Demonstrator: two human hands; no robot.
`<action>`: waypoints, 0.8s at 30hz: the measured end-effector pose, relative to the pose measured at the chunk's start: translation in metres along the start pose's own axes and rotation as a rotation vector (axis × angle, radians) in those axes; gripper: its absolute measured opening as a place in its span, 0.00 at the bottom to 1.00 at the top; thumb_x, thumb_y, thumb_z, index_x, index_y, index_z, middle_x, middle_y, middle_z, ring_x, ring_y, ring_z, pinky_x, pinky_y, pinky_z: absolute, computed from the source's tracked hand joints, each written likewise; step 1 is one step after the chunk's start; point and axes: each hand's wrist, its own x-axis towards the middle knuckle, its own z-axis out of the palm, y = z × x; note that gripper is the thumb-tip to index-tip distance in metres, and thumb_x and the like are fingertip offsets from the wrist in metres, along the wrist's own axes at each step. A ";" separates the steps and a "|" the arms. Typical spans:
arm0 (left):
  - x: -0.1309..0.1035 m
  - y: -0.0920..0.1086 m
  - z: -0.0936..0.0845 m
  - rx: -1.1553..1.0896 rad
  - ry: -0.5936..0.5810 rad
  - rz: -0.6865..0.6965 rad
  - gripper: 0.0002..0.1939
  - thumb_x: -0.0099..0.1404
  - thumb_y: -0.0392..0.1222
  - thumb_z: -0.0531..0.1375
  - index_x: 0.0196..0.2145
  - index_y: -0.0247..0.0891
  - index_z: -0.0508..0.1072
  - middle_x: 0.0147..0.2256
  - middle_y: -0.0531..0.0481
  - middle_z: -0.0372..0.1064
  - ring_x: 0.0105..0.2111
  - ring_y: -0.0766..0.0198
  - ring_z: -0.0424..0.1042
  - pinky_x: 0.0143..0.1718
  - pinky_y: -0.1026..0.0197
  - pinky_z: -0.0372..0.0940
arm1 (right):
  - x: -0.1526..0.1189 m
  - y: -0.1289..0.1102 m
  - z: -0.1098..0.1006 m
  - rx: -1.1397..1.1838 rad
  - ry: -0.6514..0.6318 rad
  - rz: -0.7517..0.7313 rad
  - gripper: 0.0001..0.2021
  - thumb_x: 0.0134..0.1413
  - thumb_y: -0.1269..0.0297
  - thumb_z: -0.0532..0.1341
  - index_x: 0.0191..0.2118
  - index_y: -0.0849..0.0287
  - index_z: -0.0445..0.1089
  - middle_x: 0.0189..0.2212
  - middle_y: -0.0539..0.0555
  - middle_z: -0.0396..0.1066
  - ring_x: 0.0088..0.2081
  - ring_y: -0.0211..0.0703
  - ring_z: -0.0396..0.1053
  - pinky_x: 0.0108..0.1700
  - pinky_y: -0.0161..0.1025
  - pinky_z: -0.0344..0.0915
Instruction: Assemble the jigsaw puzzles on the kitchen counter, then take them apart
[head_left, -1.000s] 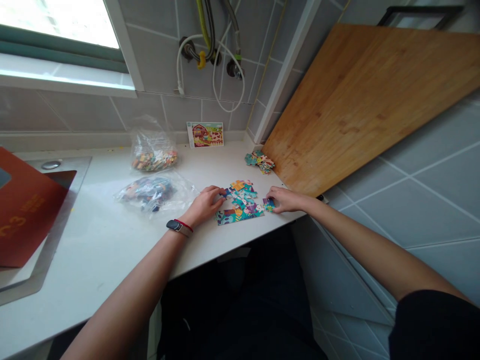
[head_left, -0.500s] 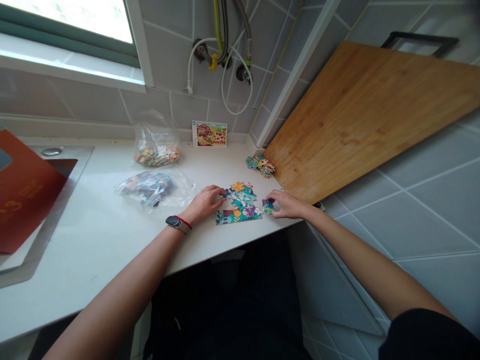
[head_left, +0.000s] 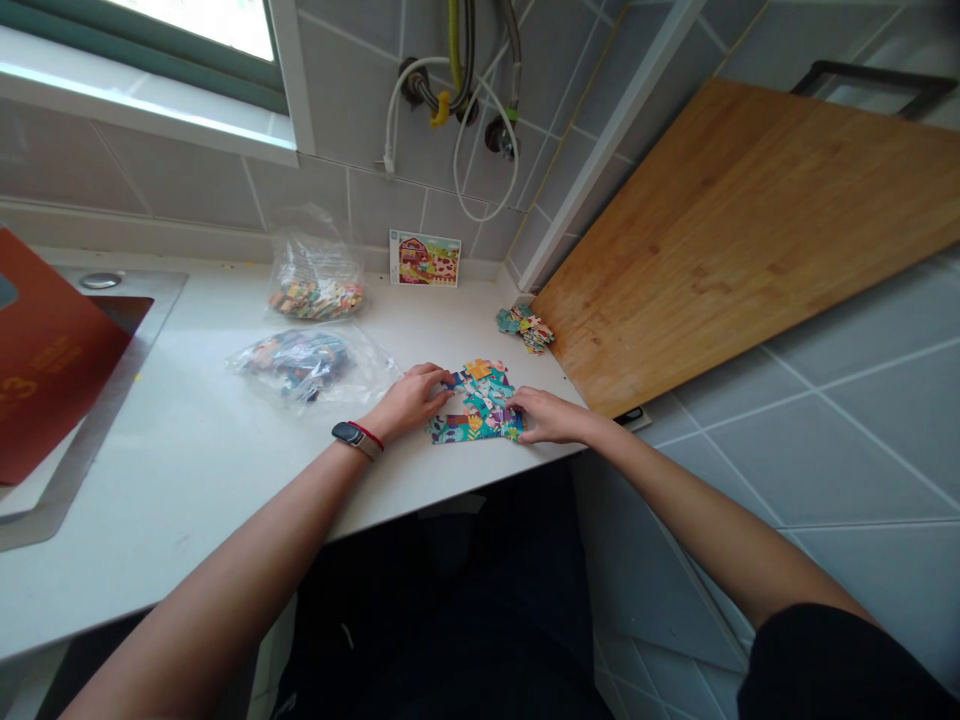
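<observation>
A partly joined jigsaw puzzle [head_left: 480, 428] in teal, purple and orange lies near the counter's front edge, with loose pieces on top, one of them an orange piece [head_left: 478, 370]. My left hand [head_left: 411, 400], wearing a dark wristband, rests at its left side, fingers and thumb bent around a dark blue edge part. At the lower right corner my right hand [head_left: 549, 415] pinches a small puzzle piece [head_left: 516, 426] against the puzzle. Its fingers partly cover that piece and the joint.
A small pile of puzzle pieces [head_left: 527, 327] lies beside a leaning wooden board [head_left: 735, 240]. Two clear bags of pieces, an upper bag [head_left: 315, 290] and a lower bag [head_left: 304, 365], sit left. A farm picture card [head_left: 425, 259] leans on the wall. An orange box [head_left: 52, 360] stands by the sink.
My right hand has moved left with the puzzle piece, from beside the puzzle to its right edge. My left hand stays at the puzzle's left side. The view has shifted slightly.
</observation>
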 end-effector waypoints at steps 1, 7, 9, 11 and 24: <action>0.000 0.000 0.000 -0.005 0.003 -0.001 0.15 0.71 0.45 0.57 0.50 0.41 0.78 0.50 0.41 0.75 0.52 0.49 0.75 0.59 0.45 0.69 | 0.001 -0.001 0.000 0.009 0.002 0.027 0.25 0.47 0.65 0.74 0.53 0.60 0.73 0.48 0.61 0.72 0.49 0.55 0.72 0.53 0.45 0.69; 0.000 0.002 0.000 -0.015 0.010 -0.009 0.15 0.70 0.44 0.57 0.50 0.42 0.78 0.50 0.42 0.76 0.51 0.50 0.75 0.59 0.45 0.69 | 0.004 0.001 -0.004 0.051 0.008 0.130 0.24 0.42 0.61 0.78 0.46 0.59 0.74 0.45 0.59 0.73 0.46 0.54 0.72 0.47 0.42 0.68; 0.000 0.002 0.000 -0.016 0.012 -0.007 0.15 0.70 0.44 0.57 0.50 0.42 0.79 0.50 0.42 0.76 0.51 0.49 0.75 0.58 0.45 0.70 | 0.002 0.006 -0.007 0.056 -0.009 0.121 0.22 0.42 0.60 0.78 0.43 0.59 0.75 0.43 0.58 0.74 0.44 0.52 0.72 0.45 0.40 0.67; 0.000 0.002 0.000 -0.014 0.014 -0.004 0.15 0.71 0.45 0.57 0.49 0.42 0.79 0.49 0.41 0.76 0.51 0.49 0.75 0.58 0.46 0.70 | 0.000 0.011 -0.010 0.084 -0.018 0.121 0.20 0.43 0.58 0.77 0.41 0.59 0.75 0.40 0.55 0.76 0.41 0.50 0.72 0.42 0.38 0.65; 0.000 0.001 0.001 0.014 0.013 0.000 0.15 0.71 0.45 0.57 0.50 0.42 0.78 0.50 0.41 0.76 0.51 0.49 0.75 0.58 0.47 0.70 | 0.030 -0.020 -0.007 0.319 -0.093 0.147 0.24 0.40 0.56 0.78 0.44 0.59 0.74 0.36 0.52 0.77 0.38 0.48 0.74 0.39 0.38 0.66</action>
